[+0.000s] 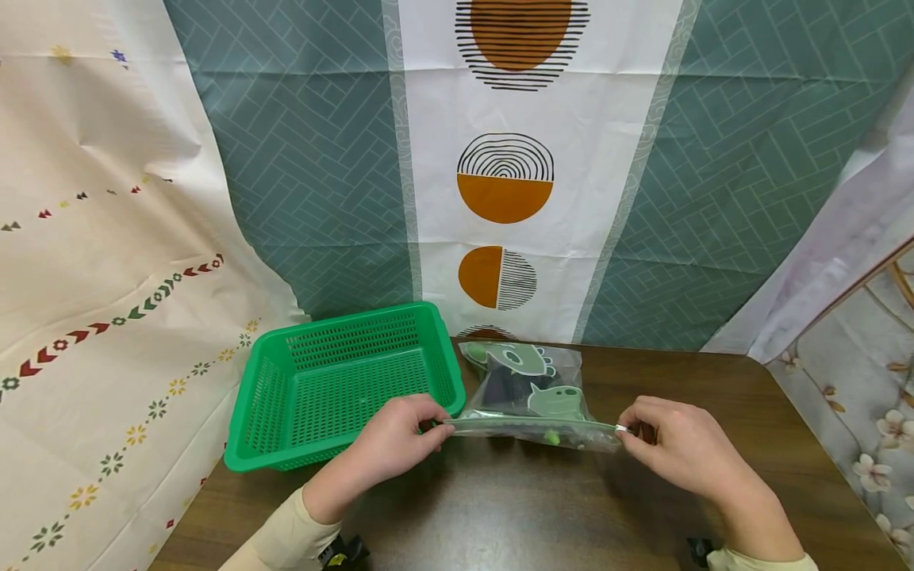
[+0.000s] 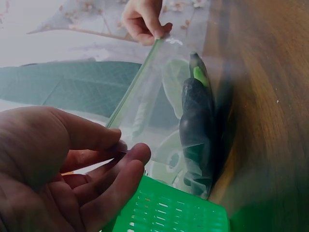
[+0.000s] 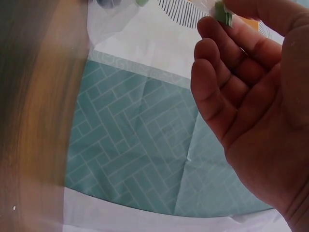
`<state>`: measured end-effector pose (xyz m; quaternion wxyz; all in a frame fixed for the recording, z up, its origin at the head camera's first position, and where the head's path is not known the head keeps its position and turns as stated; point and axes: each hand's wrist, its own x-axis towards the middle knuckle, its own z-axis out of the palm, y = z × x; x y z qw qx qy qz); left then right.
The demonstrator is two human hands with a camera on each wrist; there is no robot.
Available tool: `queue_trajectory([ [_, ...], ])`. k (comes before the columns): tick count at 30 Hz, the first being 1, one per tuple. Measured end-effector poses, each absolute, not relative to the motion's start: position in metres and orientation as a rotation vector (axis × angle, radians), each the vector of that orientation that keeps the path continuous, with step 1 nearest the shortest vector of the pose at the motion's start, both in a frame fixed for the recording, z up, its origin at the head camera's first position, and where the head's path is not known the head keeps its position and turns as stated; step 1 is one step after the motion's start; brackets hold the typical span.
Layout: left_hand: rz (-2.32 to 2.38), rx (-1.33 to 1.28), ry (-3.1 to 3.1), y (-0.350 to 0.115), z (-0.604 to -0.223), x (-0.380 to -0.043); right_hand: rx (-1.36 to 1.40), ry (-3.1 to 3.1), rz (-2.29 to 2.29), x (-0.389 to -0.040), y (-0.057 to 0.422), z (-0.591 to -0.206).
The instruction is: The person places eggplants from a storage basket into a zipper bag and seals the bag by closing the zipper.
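Note:
A clear zip bag [image 1: 560, 403] with green cartoon animal prints is on the brown table, its green zip edge stretched toward me. My left hand [image 1: 394, 441] pinches the left end of that edge, beside the basket. At the other end, my right hand [image 1: 684, 448] pinches the corner by a small white slider [image 1: 620, 428]. In the left wrist view, dark contents [image 2: 197, 113] and a bright green piece [image 2: 200, 76] show through the plastic; their kind is unclear. Only the bag's green corner [image 3: 223, 13] appears at the right fingertips in the right wrist view.
A green perforated plastic basket [image 1: 357, 396] stands left of the bag, close to my left hand, with no contents visible. The brown table [image 1: 514, 507] extends in front of the bag. Patterned cloths [image 1: 336, 159] hang behind and at both sides.

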<state>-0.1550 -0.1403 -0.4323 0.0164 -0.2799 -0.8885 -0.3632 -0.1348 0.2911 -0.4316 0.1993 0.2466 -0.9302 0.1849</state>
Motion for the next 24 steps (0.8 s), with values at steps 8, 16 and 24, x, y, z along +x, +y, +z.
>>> queue_trajectory([
  [8,-0.842,-0.974,-2.729,-0.138,-0.433,-0.152,0.704,-2.711,0.529,-0.135,0.293,-0.43],
  [16,-0.406,-1.15,-2.655,-0.136,-0.437,-0.145,0.719,-2.872,0.552,-0.136,0.294,-0.43],
  [24,-0.227,-1.229,-2.647,-0.133,-0.438,-0.141,0.776,-3.001,0.667,-0.136,0.295,-0.433],
])
